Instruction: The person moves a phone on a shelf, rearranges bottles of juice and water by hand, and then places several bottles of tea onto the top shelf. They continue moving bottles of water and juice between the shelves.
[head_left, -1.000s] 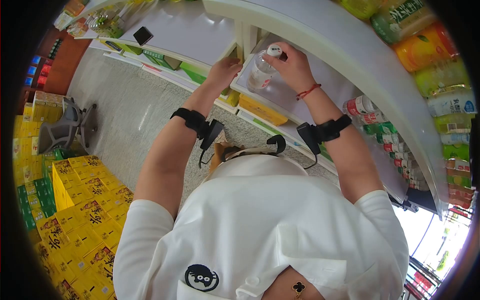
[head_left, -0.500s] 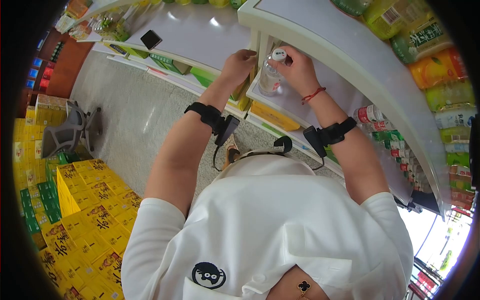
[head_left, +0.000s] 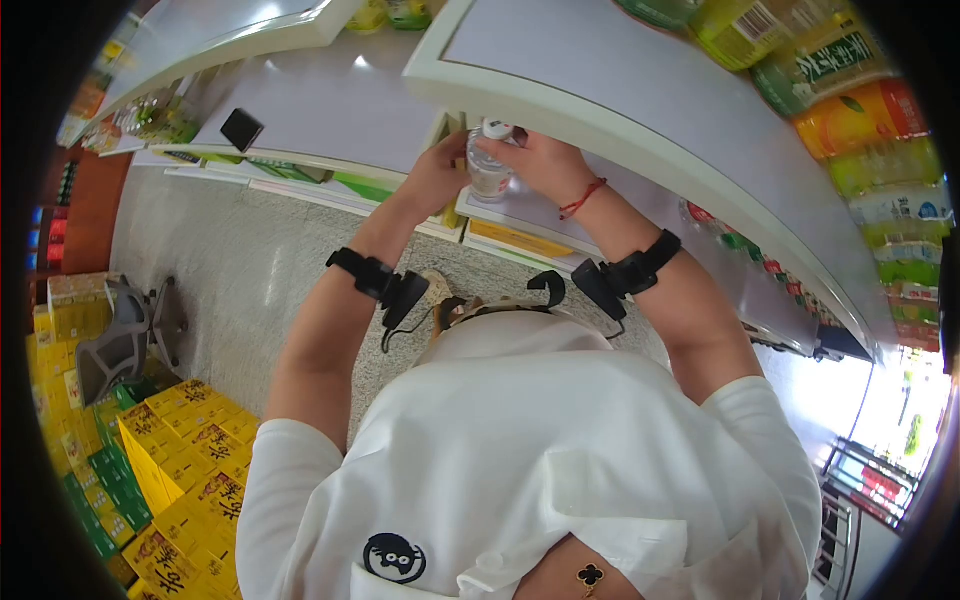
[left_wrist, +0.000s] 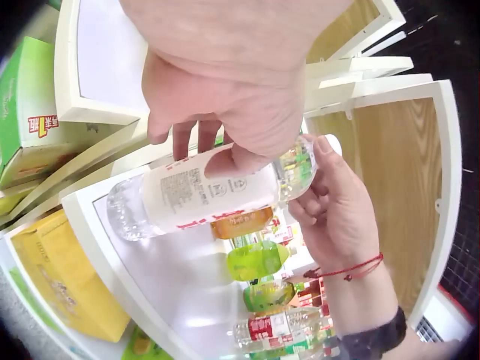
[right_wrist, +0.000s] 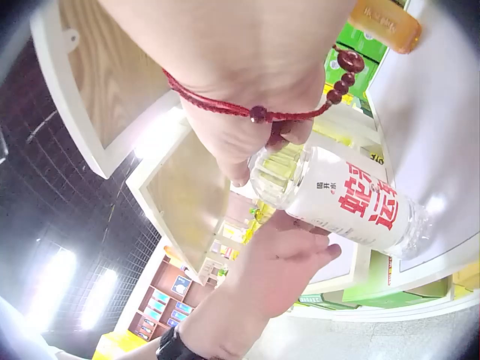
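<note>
A clear bottle [head_left: 489, 178] with a white label [right_wrist: 346, 196] is held between two hands just over the front edge of the lower shelf [left_wrist: 180, 277]. The left hand [head_left: 437, 178] grips its body, thumb across the label and fingers behind; the right hand [head_left: 550, 165] pinches it at the neck, just under the white cap [head_left: 497, 129]. Whether the base rests on the shelf or hangs slightly above it cannot be told.

The likeliest trouble is a drop. The base is close to the shelf's front edge, so if the left hand lets go early, the weight would hang on the right hand's small hold at the neck, and the smooth plastic could slip or tip outward towards the floor [head_left: 235, 250]. Squeezing hard around the label could dent the wall, if it is as thin as it looks, and loosen that hold.

Clearance is another worry. The upper shelf [head_left: 560, 55] juts out close to the cap and the right hand, so a quick upward move might knock either against it. A push deeper in could bump the green bottle [left_wrist: 259, 260] and its neighbours standing farther along the lower shelf, and topple them.
</note>
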